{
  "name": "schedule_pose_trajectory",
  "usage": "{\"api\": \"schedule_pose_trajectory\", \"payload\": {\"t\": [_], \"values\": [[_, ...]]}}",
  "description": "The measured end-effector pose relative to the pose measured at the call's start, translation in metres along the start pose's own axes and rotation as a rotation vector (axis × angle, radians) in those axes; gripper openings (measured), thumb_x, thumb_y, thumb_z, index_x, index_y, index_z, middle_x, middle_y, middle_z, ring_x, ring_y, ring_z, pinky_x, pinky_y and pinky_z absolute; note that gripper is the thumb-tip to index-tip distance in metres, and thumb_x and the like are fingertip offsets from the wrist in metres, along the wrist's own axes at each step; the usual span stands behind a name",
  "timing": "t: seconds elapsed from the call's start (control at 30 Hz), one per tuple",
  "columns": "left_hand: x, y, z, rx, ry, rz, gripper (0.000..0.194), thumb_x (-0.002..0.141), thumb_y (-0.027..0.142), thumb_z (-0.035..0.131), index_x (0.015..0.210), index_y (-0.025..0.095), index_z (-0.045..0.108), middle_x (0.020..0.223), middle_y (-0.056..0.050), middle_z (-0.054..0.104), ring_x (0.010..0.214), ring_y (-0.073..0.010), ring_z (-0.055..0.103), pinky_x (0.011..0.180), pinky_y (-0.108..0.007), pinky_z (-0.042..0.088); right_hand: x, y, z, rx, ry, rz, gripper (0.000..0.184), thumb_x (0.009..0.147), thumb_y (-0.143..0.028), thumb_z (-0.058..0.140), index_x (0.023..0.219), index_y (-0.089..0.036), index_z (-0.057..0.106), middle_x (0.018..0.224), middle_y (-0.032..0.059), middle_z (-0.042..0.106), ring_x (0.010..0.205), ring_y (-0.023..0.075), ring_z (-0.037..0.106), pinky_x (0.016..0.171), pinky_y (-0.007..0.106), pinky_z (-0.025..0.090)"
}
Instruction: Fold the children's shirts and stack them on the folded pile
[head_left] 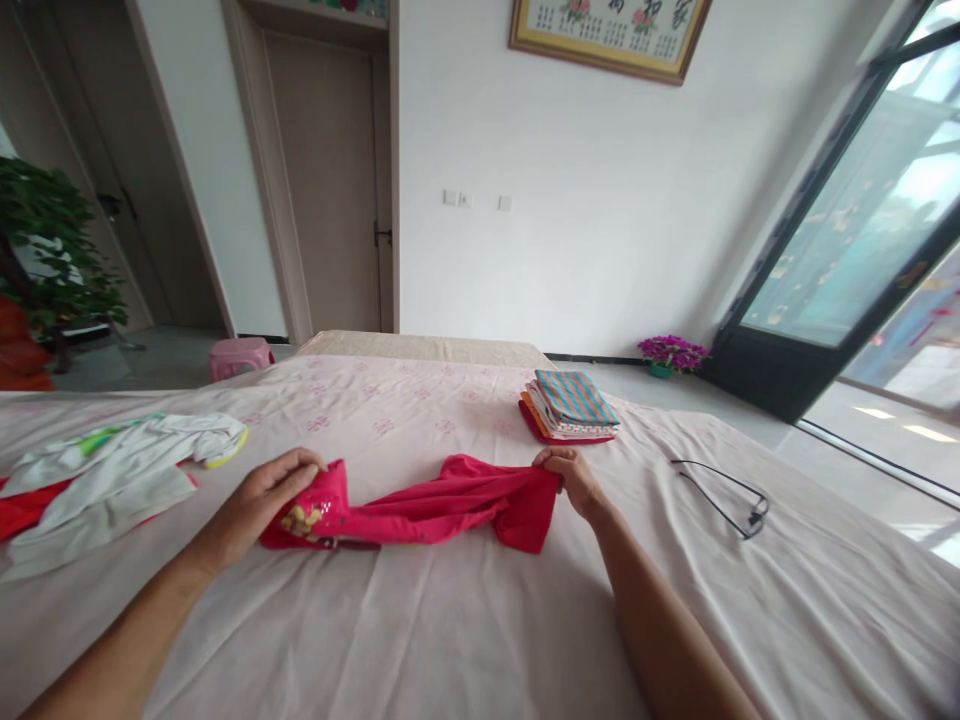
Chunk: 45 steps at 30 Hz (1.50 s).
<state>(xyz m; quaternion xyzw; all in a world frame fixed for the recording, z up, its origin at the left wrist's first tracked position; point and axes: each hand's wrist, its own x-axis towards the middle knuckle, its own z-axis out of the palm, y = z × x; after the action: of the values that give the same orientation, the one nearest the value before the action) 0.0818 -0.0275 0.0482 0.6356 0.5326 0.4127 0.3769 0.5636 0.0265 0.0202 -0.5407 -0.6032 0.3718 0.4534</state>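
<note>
A bright pink-red garment (435,505), perhaps a child's shirt, stretches between my two hands just over the bed-like covered surface. My left hand (274,490) grips its left end, beside a gold print with shiny dots. With thumb and fingers pinched, my right hand (571,475) holds the right end, where a flap of cloth hangs down. The middle of the garment is bunched and sags a little. The garment's full shape is hidden by its folds.
Behind the right hand stands a stack of folded clothes (574,405), a striped one on top. Eyeglasses (731,500) lie at right on the pale sheet (480,630). Loose white and red clothes (127,475) are heaped at left. A pink stool (240,357) stands beyond.
</note>
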Motion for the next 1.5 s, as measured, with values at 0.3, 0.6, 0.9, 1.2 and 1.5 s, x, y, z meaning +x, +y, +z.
{"api": "schedule_pose_trajectory", "payload": {"t": [0.3,0.6,0.9,1.2,1.5], "values": [[0.013,-0.042,-0.008,0.348,-0.238,-0.194,0.042,0.081,0.058,0.051,0.090,0.018,0.062,0.077,-0.002,0.065,0.066,-0.0172,0.062,0.058,-0.024,0.043,0.039,0.007,0.017,-0.321,-0.076,0.087,0.029,0.080,-0.027,0.051,0.100,-0.016,0.069,0.079,0.0037,0.068,0.054,0.0107,0.058,0.050,0.021,0.041],[0.013,-0.066,-0.020,0.740,-0.292,-0.151,0.016,0.071,0.030,0.054,0.082,0.022,0.062,0.070,0.002,0.063,0.066,-0.0167,0.060,0.060,-0.025,0.039,0.058,-0.024,0.101,-0.777,-0.406,-0.127,0.046,0.076,-0.029,0.064,0.122,-0.023,0.063,0.097,0.0047,0.072,0.084,0.0185,0.065,0.069,0.024,0.043],[-0.013,-0.002,-0.024,0.882,0.009,0.277,0.017,0.084,0.038,0.052,0.082,0.024,0.062,0.086,-0.003,0.065,0.085,-0.0200,0.059,0.079,-0.030,0.039,0.037,-0.032,0.049,-0.483,0.252,-0.485,0.020,0.078,-0.019,0.047,0.093,-0.020,0.060,0.089,0.0056,0.063,0.082,0.0188,0.057,0.074,0.029,0.045],[0.014,-0.053,-0.015,0.658,0.029,0.070,0.031,0.085,0.046,0.050,0.097,0.023,0.066,0.105,-0.006,0.067,0.097,-0.0206,0.064,0.085,-0.028,0.047,0.004,0.011,0.008,-0.524,-0.200,-0.310,0.026,0.060,-0.010,0.051,0.081,-0.019,0.061,0.085,0.0024,0.065,0.080,0.0181,0.058,0.075,0.028,0.044],[0.005,-0.071,-0.026,0.696,-0.216,-0.133,0.034,0.077,0.047,0.057,0.102,0.024,0.062,0.067,0.003,0.059,0.064,-0.0177,0.060,0.059,-0.025,0.039,0.042,-0.019,0.015,-0.714,-0.190,0.019,0.038,0.089,-0.050,0.048,0.082,-0.020,0.071,0.073,0.0042,0.067,0.067,0.0167,0.058,0.059,0.026,0.037]]}}
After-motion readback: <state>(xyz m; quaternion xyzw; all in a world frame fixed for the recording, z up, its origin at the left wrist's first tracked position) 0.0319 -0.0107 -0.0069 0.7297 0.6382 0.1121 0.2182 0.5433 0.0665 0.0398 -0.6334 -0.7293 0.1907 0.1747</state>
